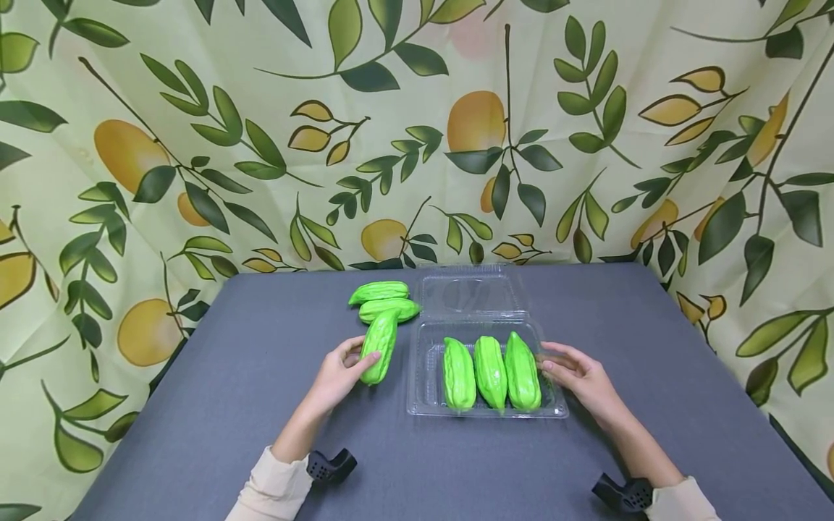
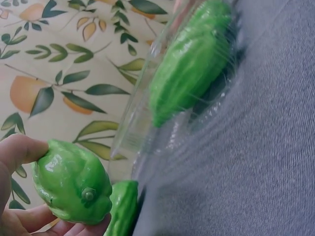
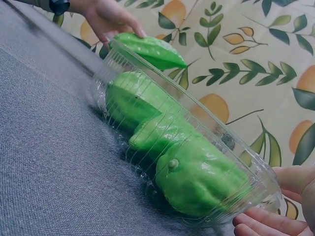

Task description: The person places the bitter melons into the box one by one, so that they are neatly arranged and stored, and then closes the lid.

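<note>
My left hand (image 1: 340, 375) grips a bright green bitter melon (image 1: 381, 349), thumb on one side and fingers on the other, to the left of a clear plastic container (image 1: 426, 365). Three bitter melons (image 1: 490, 370) lie side by side inside it, filling its middle and right. At the container's right wall, my right hand (image 1: 582, 378) holds the edge between thumb and fingers, as the right wrist view shows up close. Two more bitter melons (image 1: 389, 310) rest on the table behind the left hand, partly overlapped by the held one.
The container's transparent lid (image 1: 472, 293) lies folded back toward the rear of the grey table (image 1: 280, 311). Behind the table hangs a cloth (image 1: 417, 166) printed with leaves and orange fruit. A dark band (image 1: 331, 467) sits on each wrist.
</note>
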